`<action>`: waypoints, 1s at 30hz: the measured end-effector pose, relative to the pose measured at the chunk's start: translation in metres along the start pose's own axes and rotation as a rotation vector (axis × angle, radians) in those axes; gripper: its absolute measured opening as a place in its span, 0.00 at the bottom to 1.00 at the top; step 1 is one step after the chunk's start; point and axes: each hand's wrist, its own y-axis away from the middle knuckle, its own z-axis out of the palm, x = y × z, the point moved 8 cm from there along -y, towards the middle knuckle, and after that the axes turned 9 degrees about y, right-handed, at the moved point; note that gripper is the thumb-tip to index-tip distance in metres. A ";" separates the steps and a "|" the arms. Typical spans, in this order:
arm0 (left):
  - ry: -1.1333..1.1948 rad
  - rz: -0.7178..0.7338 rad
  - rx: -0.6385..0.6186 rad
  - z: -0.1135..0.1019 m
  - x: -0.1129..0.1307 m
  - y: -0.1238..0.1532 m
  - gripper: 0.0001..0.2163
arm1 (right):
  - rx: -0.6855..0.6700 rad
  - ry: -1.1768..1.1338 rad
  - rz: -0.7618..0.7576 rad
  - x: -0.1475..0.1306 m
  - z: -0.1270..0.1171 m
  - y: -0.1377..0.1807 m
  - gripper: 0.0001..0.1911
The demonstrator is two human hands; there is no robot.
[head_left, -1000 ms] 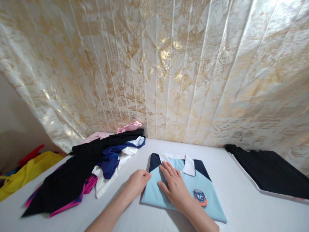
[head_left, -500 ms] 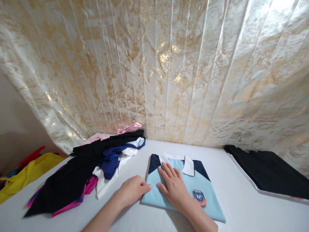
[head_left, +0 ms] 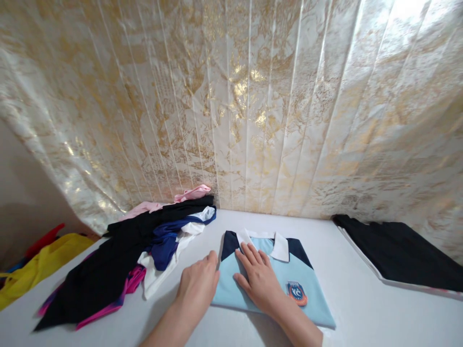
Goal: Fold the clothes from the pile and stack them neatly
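Along the left edge of the polo shirt [head_left: 291, 270] on the desk [head_left: 361, 308], the left hand [head_left: 197, 283] curls, grip unclear; atop it, the right hand [head_left: 257, 278] lies flat, seemingly smoothing. The next move likely needs that edge squared.

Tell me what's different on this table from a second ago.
The left hand has turned to point more forward, at the left edge of the light blue polo shirt; whether it grips the cloth is unclear. Unchanged: the right hand flat on the shirt, the clothes heap and the black garment.
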 end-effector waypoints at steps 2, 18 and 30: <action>-0.033 0.152 0.069 0.003 0.022 -0.004 0.15 | 0.013 0.013 -0.004 -0.001 0.000 -0.001 0.28; -0.048 0.272 0.002 0.051 0.025 -0.025 0.27 | 0.122 0.269 0.300 0.138 -0.012 0.042 0.30; 0.165 0.010 0.117 0.024 -0.003 -0.046 0.10 | 0.055 0.165 0.601 0.163 -0.042 0.068 0.29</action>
